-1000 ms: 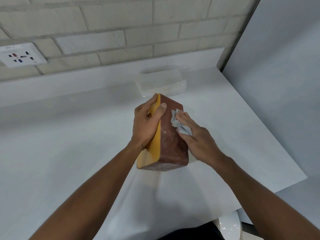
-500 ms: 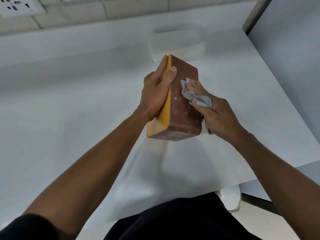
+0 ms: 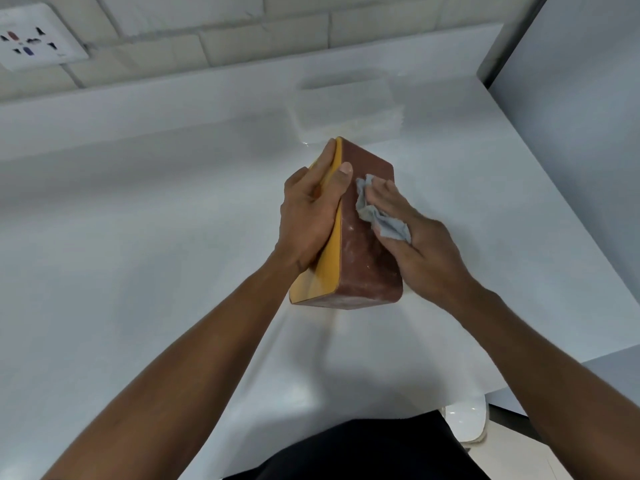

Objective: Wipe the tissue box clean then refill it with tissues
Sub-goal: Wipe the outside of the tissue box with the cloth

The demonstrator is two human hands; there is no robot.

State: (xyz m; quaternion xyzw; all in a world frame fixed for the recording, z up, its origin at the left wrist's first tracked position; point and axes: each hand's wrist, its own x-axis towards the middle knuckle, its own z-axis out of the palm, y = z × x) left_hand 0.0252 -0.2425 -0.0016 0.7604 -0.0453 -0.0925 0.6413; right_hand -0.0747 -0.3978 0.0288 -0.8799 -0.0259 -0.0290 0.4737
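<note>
Rust-brown matte sides, one smooth yellow wood-look face, rounded corners: that's the tissue box (image 3: 363, 244), turned on its side over the middle of the white bench (image 3: 138, 254). There are pale dusty smears on the brown face. (A)

ok and the hands? how's the grip on it? (B)

Left hand (image 3: 311, 216) has a closed grip round the box's far half. Its fingers are wrapped over the yellow face and the thumb is hooked onto the brown one. Right hand (image 3: 426, 251) isn't really clamping anything. Its fingers lie nearly straight and press a crumpled grey-blue cloth (image 3: 384, 221) against the brown face, with a fold bunching out by the thumb. (A)

is the box sitting on the bench or lifted? (B)

The near end looks right down at the surface, but honestly I can't tell if it touches. (A)

anything else around? (B)

Just behind the box is a soft rectangular pack of tissues (image 3: 346, 112), a white stack in clear shiny wrap, lying flat near the bench's back edge. The bench itself is glossy, plain white. Behind it there's a wall (image 3: 259, 39) of pale rough bricks with a white socket plate (image 3: 31, 39) on the left, and a flat grey panel (image 3: 571, 116) on the right. Black clothing and a white shoe (image 3: 464, 424) show at the bottom. (A)
</note>
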